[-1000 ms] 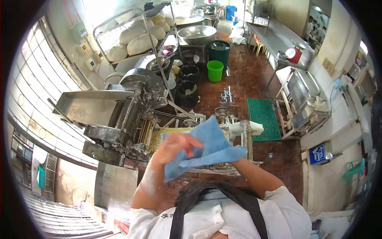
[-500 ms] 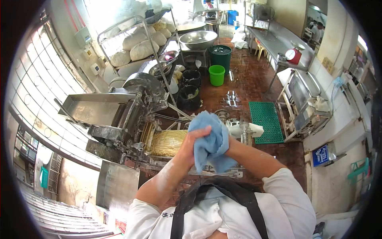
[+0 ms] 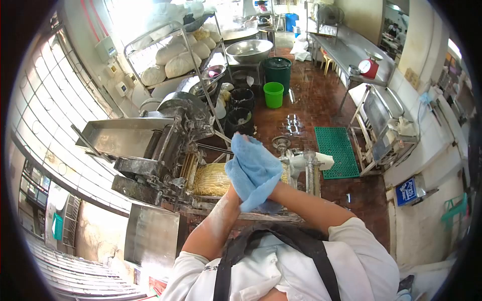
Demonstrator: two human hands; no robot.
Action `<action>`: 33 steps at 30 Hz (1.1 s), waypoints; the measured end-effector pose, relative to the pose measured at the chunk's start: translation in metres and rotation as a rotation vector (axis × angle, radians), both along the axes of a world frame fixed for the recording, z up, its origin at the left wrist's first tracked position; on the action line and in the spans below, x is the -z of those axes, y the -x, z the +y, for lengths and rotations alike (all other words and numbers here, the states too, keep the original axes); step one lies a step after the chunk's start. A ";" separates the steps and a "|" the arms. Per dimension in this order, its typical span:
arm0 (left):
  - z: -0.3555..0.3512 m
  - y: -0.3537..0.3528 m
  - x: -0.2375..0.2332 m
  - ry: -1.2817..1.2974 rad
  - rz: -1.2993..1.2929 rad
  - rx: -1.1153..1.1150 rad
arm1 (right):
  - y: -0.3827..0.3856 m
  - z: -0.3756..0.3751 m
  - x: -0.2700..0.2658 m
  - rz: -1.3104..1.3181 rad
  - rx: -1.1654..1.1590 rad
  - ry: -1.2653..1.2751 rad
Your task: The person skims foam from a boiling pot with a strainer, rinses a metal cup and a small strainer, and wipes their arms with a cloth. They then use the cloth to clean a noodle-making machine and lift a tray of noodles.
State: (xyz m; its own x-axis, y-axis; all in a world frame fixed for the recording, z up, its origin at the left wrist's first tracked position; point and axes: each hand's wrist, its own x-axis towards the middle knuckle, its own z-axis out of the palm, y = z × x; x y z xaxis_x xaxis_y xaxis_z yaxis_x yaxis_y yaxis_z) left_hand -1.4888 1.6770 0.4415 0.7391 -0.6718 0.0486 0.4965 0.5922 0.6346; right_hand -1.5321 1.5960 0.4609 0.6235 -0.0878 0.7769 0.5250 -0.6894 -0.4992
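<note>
Evidently partway through a wipe: both hands were bundled in a blue cloth (image 3: 253,170), raised in front of the body above a noodle machine (image 3: 155,145). The left hand (image 3: 233,192) and right hand (image 3: 274,189) showed only at the wrist. The fingers were buried in the folds, so whether they were curled or spread could not be told. White flour dusted the left forearm, which suggested the wiping was unfinished. Below the cloth, pale noodles (image 3: 211,179) lay heaped at the machine's outlet. The red tiled floor (image 3: 306,100) carried wet patches, a green mat (image 3: 334,150) and a green bucket (image 3: 273,94). Behind stood a rack (image 3: 175,30) of pale sacks, a steel basin (image 3: 249,48), and a long steel worktop (image 3: 346,47) bearing a red scale (image 3: 369,67). A barred window (image 3: 45,115) lit the left wall.
</note>
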 end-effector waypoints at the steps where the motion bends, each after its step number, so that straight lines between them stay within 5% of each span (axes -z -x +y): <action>1: 0.007 -0.003 -0.002 0.022 0.067 0.022 | 0.003 0.000 -0.004 0.048 -0.047 0.007; 6: 0.023 -0.013 0.012 -0.120 0.200 0.206 | 0.016 -0.009 -0.005 0.221 -0.290 -0.033; 9: 0.053 -0.014 0.028 -0.699 -0.580 0.580 | 0.019 -0.019 0.011 0.303 -0.405 0.069; 10: 0.055 -0.003 0.024 -0.717 -0.655 0.518 | 0.022 -0.020 0.012 0.319 -0.440 0.122; 14: 0.046 -0.015 0.013 -0.493 -0.274 0.635 | 0.019 -0.028 0.014 0.340 -0.402 0.338; 15: 0.048 0.000 -0.006 -0.397 -0.330 0.511 | 0.017 -0.033 0.009 0.382 -0.324 0.438; 16: 0.051 0.029 -0.038 -0.303 -0.380 0.387 | 0.004 -0.035 0.037 0.407 -0.680 -0.322; 19: 0.015 0.010 -0.031 -0.171 0.074 0.404 | 0.002 -0.035 0.035 0.220 -0.592 -0.466; 20: 0.006 0.000 -0.015 -0.015 0.116 0.395 | 0.006 -0.034 0.025 0.100 -0.417 -0.280; 22: -0.006 0.009 -0.019 0.171 0.235 0.267 | -0.005 -0.024 0.031 0.172 -0.132 -0.491; 24: -0.013 0.016 -0.014 -0.054 0.118 0.151 | -0.017 -0.028 0.039 0.216 -0.127 -0.916; 26: -0.008 0.011 -0.008 -0.234 0.014 0.208 | -0.014 -0.048 0.027 0.313 -0.275 -1.028; 27: 0.004 -0.004 -0.009 -0.314 -0.095 0.320 | 0.000 -0.054 0.010 0.404 -0.288 -0.815; 30: 0.030 -0.038 -0.017 -0.506 -0.463 0.625 | 0.000 -0.042 -0.008 0.146 -0.357 -0.120; 33: 0.040 -0.034 -0.014 -0.581 -0.654 0.621 | 0.017 -0.030 -0.029 0.294 -0.423 0.226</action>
